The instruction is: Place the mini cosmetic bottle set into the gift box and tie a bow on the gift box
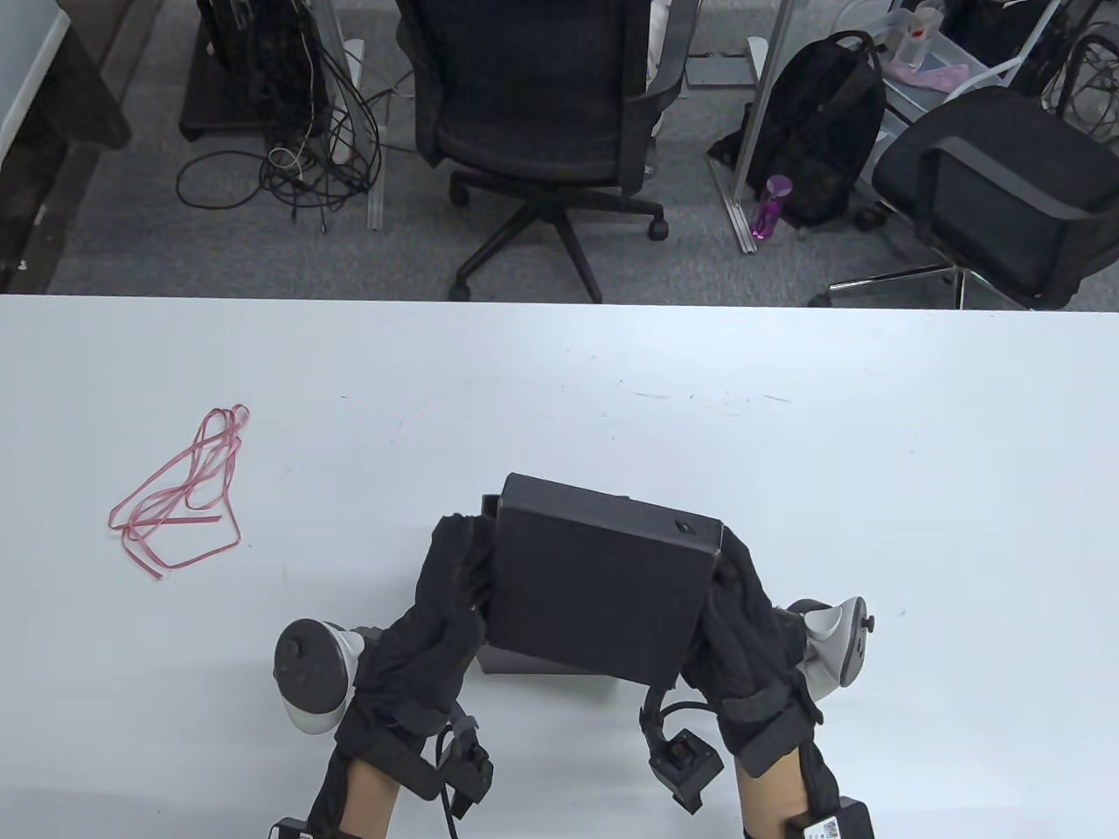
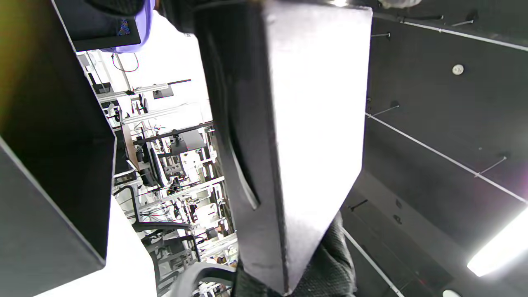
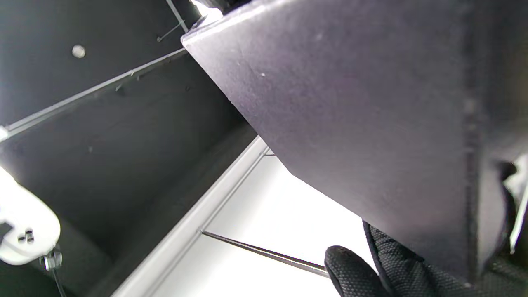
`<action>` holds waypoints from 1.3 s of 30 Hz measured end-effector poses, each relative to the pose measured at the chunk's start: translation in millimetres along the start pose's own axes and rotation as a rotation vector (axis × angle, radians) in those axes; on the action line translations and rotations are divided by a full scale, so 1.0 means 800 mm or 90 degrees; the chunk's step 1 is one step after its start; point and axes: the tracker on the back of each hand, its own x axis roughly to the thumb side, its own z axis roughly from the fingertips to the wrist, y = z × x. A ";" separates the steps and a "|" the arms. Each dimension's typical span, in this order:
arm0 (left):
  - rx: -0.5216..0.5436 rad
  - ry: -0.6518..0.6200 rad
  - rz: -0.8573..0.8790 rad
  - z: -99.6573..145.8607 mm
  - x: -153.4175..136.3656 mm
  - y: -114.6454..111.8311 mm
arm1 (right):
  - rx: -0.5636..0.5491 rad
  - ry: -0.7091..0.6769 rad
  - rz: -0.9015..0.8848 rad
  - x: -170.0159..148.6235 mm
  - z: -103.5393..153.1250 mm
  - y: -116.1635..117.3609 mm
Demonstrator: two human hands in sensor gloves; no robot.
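Note:
A black gift box is held tilted just above the table near its front edge. My left hand grips its left side and my right hand grips its right side. A dark strip of another box part shows underneath it on the table. In the left wrist view the box fills the middle, with a gloved finger under its corner. In the right wrist view the box sits above the gloved fingertips. The pink ribbon lies loose at the table's left. No bottles are visible.
The white table stretches wide around the box. Beyond its far edge stand two office chairs, a black backpack and a tangle of floor cables. A second black panel sits at the left of the left wrist view.

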 end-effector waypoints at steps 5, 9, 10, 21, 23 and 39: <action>0.041 0.014 -0.012 0.002 -0.006 -0.008 | -0.010 0.030 0.007 -0.017 0.000 -0.003; 0.053 0.023 -0.035 0.003 -0.008 -0.011 | -0.023 0.022 0.049 -0.017 -0.001 0.001; 0.058 0.025 -0.039 0.003 -0.009 -0.012 | -0.032 0.019 0.069 -0.016 -0.001 0.002; 0.061 0.036 -0.084 0.005 -0.005 -0.019 | -0.010 0.064 0.399 -0.015 0.001 0.019; 0.058 0.050 -0.108 0.005 -0.005 -0.021 | -0.016 0.089 0.398 -0.019 0.002 0.016; -0.003 0.203 -0.131 0.004 -0.033 -0.024 | -0.031 0.270 0.376 -0.069 0.011 -0.025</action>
